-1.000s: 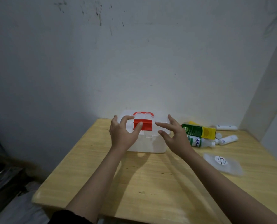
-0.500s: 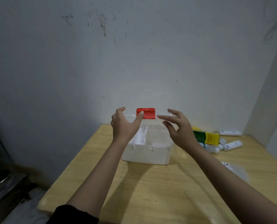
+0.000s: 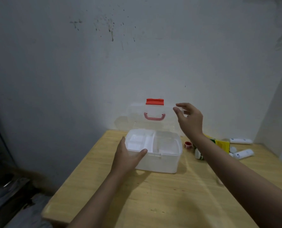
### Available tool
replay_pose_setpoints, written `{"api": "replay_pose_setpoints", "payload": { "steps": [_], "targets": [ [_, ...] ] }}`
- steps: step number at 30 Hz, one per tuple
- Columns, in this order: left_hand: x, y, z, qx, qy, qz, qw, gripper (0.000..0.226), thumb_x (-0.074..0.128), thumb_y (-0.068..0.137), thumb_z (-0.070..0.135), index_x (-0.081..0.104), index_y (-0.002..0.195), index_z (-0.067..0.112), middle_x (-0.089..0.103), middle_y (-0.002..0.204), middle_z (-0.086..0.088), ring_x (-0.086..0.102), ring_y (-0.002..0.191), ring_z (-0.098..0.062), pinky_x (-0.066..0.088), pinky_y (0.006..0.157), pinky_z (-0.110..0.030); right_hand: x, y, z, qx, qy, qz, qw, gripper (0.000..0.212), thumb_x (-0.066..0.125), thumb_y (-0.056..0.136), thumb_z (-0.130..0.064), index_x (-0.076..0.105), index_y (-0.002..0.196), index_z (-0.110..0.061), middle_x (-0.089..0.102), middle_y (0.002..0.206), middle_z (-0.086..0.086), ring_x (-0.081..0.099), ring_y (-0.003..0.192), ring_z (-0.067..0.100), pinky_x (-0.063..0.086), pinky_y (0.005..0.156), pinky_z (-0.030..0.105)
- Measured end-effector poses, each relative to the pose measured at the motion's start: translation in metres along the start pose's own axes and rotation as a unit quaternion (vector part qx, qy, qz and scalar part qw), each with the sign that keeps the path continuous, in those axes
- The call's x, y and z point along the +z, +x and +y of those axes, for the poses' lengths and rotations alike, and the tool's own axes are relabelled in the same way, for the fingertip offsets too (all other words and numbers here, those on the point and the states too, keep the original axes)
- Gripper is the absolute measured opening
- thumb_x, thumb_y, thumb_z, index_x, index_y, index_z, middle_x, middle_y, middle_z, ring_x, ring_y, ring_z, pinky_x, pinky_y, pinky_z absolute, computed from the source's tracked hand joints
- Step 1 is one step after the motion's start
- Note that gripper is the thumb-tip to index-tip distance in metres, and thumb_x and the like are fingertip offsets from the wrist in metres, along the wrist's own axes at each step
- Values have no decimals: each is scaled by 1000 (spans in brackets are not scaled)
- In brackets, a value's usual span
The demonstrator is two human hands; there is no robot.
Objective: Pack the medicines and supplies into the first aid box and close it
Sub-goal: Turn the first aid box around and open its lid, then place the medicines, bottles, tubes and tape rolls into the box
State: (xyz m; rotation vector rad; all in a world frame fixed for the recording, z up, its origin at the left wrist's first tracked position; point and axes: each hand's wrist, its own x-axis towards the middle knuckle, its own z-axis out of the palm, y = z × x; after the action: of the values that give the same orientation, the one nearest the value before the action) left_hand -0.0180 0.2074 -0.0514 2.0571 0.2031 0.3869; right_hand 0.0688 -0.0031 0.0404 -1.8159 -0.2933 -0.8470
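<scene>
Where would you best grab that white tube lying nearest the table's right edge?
Probably around the middle of the white tube, coming down from above with fingers across its width. It lies flat on the table, long axis sideways, with bare wood in front of it.

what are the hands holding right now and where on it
The left hand holds the box at its front left corner, thumb over the rim. The right hand is at the right edge of the raised lid; whether its grip touches cannot be told.
</scene>
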Motion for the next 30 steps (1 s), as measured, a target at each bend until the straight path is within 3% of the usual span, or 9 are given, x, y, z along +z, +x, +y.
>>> {"api": "replay_pose_setpoints", "payload": {
  "steps": [5, 11, 16, 19, 24, 27, 30],
  "targets": [
    [13, 13, 1, 7, -45, 18, 999, 103, 74, 66, 56, 20, 147, 21, 32, 151, 1, 34, 136, -19, 37, 107, -37, 16, 21, 17, 10, -38, -9, 999, 25, 57, 89, -25, 63, 113, -19, 63, 117, 6, 61, 103, 21, 47, 82, 22],
    [27, 30, 0, -4, -99, 34, 994, 95, 78, 65, 48, 27, 142, 25, 41, 141, 4, 42, 127, -18, 43, 101, -37, 26, 46, 35, 38, -99, -92, 990, 53, 55, 90, -23, 37, 140, -15, 45, 144, 7, 46, 130, 24, 41, 107, 41],
    [29, 33, 0, 5, -121, 41, 992, 88, 79, 68, 40, 30, 139, 26, 42, 128, 10, 42, 114, -10, 41, 90, -28, 24, 59, 43, 73, -138, -166, 974, 68, 55, 90, -30, 21, 147, -15, 30, 154, 7, 32, 140, 25, 33, 112, 43],
    [28, 34, -2, 3, -123, 37, 992, 89, 79, 68, 42, 29, 140, 26, 43, 131, 8, 44, 118, -14, 44, 97, -33, 10, 63, 45, 64, -147, -164, 973, 65, 55, 91, -33, 25, 145, -14, 34, 152, 8, 36, 137, 25, 35, 109, 40],
    [30, 31, -4, 4, -151, 43, 988, 89, 80, 69, 38, 30, 141, 24, 43, 136, 7, 44, 123, -15, 42, 101, -34, -55, 50, 53, 26, -201, -157, 967, 41, 58, 89, -30, 55, 126, -13, 59, 129, 9, 56, 114, 23, 43, 91, 32],
    [32, 27, -2, 10, -172, 50, 984, 84, 79, 71, 34, 32, 139, 28, 44, 128, 10, 45, 116, -12, 42, 96, -30, -105, 31, 77, 57, -270, -196, 941, 42, 62, 86, -30, 56, 125, -14, 60, 126, 11, 57, 112, 25, 44, 88, 33],
    [33, 26, -2, 16, -182, 55, 982, 82, 79, 72, 31, 33, 139, 27, 44, 125, 11, 46, 114, -12, 42, 93, -29, -142, 14, 103, 132, -310, -220, 915, 48, 64, 85, -29, 52, 129, -15, 54, 135, 13, 52, 121, 29, 43, 95, 38]
  ]
}}
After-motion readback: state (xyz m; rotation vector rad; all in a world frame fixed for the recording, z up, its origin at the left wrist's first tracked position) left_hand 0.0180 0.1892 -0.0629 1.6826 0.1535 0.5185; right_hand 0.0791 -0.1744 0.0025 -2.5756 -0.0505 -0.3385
